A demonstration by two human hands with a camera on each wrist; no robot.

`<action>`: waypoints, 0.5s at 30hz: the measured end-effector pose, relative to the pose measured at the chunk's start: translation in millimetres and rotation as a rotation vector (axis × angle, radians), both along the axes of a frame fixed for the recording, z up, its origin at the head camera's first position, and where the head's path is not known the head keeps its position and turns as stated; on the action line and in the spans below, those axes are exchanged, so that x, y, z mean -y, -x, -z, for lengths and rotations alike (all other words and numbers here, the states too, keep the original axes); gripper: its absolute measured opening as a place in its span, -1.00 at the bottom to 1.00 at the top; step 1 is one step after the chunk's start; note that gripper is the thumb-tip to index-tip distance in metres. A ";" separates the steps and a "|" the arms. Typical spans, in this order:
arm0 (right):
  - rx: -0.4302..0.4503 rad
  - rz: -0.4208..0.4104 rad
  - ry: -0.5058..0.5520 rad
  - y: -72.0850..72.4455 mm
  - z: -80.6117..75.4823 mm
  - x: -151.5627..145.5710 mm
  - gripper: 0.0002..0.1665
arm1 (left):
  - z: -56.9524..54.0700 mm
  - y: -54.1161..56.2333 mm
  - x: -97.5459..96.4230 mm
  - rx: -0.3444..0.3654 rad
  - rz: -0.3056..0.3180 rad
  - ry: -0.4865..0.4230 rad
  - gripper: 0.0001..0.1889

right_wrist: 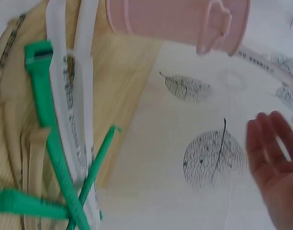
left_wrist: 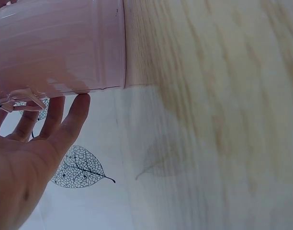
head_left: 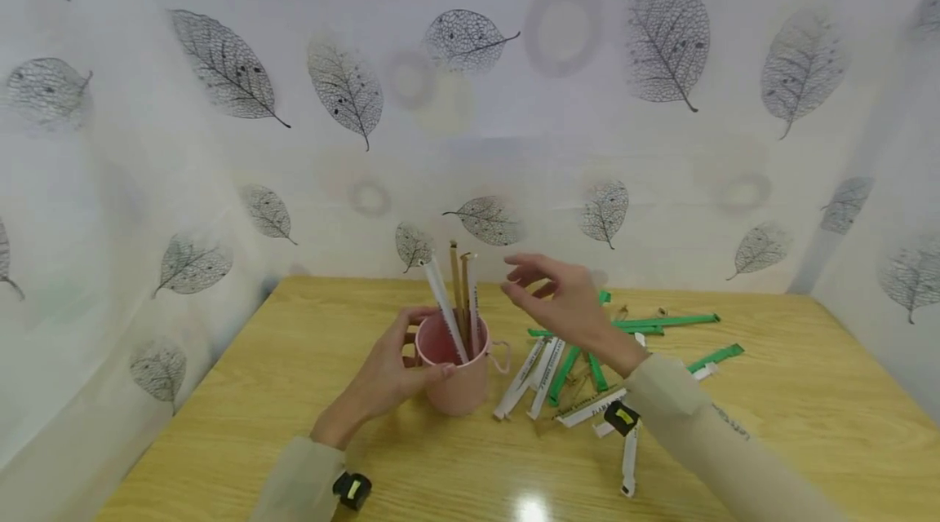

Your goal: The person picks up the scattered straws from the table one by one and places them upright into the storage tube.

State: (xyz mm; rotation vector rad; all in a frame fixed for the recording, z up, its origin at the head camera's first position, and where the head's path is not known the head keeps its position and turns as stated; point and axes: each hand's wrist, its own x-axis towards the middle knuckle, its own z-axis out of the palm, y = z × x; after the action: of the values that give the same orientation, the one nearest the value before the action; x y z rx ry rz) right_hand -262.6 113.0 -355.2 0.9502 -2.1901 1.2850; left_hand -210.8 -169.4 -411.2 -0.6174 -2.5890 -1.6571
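My left hand (head_left: pixel 392 367) grips a pink cup (head_left: pixel 458 387) from its left side, thumb at the front near the rim and fingers reaching behind. In the left wrist view the fingertips lie along the cup wall (left_wrist: pixel 65 43), close to a small handle (left_wrist: pixel 24 98). Several slim stick packets stand leaning in the cup, among them a white packet (head_left: pixel 445 310) and a brown packet (head_left: pixel 457 285). My right hand (head_left: pixel 561 298) is raised to the right of these packets, fingers loosely bent, holding nothing. Seen from the right wrist, that hand (right_wrist: pixel 280 163) is apart from the cup.
Right of the cup, white, brown and green packets lie in a loose pile on the wooden table (head_left: pixel 308 342); a green packet (head_left: pixel 716 357) lies at its right side and a white packet (head_left: pixel 629 461) nearest the front. Behind the table hangs a leaf-patterned white backdrop (head_left: pixel 514 163).
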 end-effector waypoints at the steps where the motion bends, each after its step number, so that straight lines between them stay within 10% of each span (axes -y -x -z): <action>1: 0.025 0.046 -0.026 1.0 -0.2 -5.7 -0.60 | 0.0 0.0 0.0 0.000 0.001 -0.001 -0.23; 15: 0.452 0.510 -0.312 33.7 30.6 -89.3 -0.49 | 1.5 0.6 0.5 -0.002 0.007 -0.007 -0.23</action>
State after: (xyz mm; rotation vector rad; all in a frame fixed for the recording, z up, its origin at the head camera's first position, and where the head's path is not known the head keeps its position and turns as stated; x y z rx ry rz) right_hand -296.3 202.3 -385.8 0.1555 -2.7903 0.9916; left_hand -211.4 -170.0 -412.7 -0.6282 -2.5814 -1.6659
